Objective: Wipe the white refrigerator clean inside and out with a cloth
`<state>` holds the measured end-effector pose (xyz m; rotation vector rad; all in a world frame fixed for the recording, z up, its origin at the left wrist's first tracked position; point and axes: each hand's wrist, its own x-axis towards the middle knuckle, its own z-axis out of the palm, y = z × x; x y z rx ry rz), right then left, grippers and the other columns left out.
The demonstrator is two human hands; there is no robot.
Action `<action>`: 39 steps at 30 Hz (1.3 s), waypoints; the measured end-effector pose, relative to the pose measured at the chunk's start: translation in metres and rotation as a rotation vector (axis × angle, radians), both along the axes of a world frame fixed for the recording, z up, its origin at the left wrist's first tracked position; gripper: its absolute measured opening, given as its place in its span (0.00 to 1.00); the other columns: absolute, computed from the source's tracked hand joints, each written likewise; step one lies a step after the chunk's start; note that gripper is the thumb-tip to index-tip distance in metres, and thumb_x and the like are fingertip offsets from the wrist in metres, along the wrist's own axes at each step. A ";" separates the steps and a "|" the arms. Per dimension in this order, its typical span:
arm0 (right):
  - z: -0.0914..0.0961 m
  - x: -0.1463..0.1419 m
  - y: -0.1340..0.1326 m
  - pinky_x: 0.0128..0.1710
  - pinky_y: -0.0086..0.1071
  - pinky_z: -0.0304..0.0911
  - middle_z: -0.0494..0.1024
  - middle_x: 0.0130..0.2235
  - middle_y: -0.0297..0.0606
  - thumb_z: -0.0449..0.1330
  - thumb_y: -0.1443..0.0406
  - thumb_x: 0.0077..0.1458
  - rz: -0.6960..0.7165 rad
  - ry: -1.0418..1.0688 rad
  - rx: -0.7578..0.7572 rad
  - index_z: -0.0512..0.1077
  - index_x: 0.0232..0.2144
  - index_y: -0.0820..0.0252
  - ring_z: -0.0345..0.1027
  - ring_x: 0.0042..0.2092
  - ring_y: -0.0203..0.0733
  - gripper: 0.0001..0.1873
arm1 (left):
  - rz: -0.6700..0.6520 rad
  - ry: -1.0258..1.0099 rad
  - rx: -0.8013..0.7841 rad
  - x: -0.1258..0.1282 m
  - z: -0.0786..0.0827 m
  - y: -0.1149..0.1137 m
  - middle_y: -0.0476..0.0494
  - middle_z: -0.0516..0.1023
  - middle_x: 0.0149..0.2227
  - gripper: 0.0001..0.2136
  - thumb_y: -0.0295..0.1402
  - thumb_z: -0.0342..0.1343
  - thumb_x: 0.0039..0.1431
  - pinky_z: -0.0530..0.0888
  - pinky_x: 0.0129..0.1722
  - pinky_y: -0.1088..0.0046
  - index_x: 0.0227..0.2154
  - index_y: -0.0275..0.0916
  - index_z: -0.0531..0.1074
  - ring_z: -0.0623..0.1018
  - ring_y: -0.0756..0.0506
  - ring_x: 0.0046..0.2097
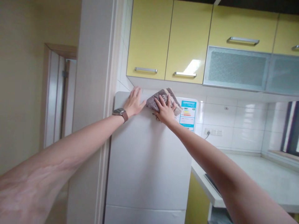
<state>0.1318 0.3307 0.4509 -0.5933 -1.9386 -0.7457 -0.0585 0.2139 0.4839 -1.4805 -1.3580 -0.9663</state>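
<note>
A white refrigerator (149, 161) stands before me, its upper door facing me. My left hand (134, 102), with a watch (120, 114) on the wrist, rests open against the top left of that door, fingers stretched upward. Further right, my right hand (166, 110) holds a folded brown-grey cloth (153, 102) flat to the door's upper part, fingers spread over it. Dark lettering on the door is partly covered by the cloth and hand. Just right of the cloth is a blue and white energy label (188, 116).
Yellow wall cabinets (190, 37) hang close above the refrigerator, with a frosted glass door (235, 67) to the right. A white countertop (252, 171) runs along the right side, below a wall socket (207, 131). On the left is a door frame (93, 93).
</note>
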 end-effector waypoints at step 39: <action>0.027 0.059 0.063 0.62 0.58 0.53 0.70 0.63 0.50 0.42 0.60 0.67 -0.046 0.326 0.048 0.65 0.65 0.55 0.57 0.66 0.60 0.28 | 0.293 -0.251 -0.061 -0.058 -0.079 -0.012 0.22 0.36 0.78 0.46 0.54 0.52 0.67 0.45 0.74 0.41 0.77 0.31 0.41 0.37 0.25 0.78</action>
